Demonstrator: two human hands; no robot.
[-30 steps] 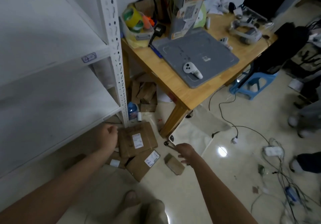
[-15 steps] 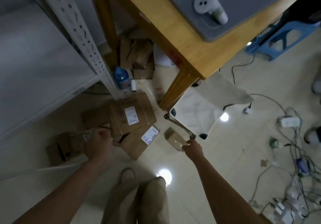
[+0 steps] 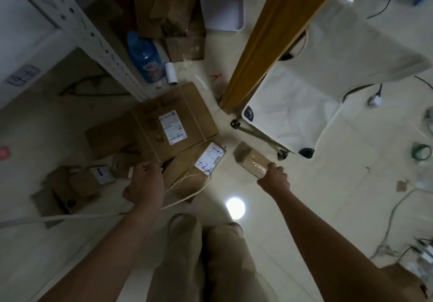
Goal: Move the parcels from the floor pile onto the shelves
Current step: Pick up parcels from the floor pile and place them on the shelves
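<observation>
Right hand (image 3: 274, 178): my fingers curl round the near end of the small taped parcel (image 3: 250, 161), which lies flat on the floor (image 3: 328, 196).
Left hand (image 3: 144, 184): knuckles up, fingers bent at the near edge of the large labelled box (image 3: 175, 123). I cannot tell whether they grip it or only touch it.
Pile: the large labelled box lies on top. The handwritten-label parcel (image 3: 199, 172) sits between my hands, partly under it. The smaller boxes (image 3: 68, 189) lie left of my left hand.
Edges beyond my fingers: the thin frame bar (image 3: 257, 136) runs just past the small taped parcel. The table leg (image 3: 255, 43) rises behind that. The shelf upright (image 3: 89, 36) stands beyond my left fingers.
Open room: bare floor to the right of my right hand and back towards my legs.
Underfoot: a pale cord (image 3: 77, 217) passes beneath my left forearm.
Hidden: my left fingertips sit behind the back of my own hand, and the lower parcels are buried.
Cut off: the shelf (image 3: 28, 50) runs out of view at the upper left.
Hard to make out: the printed labels are too blurred to read.
</observation>
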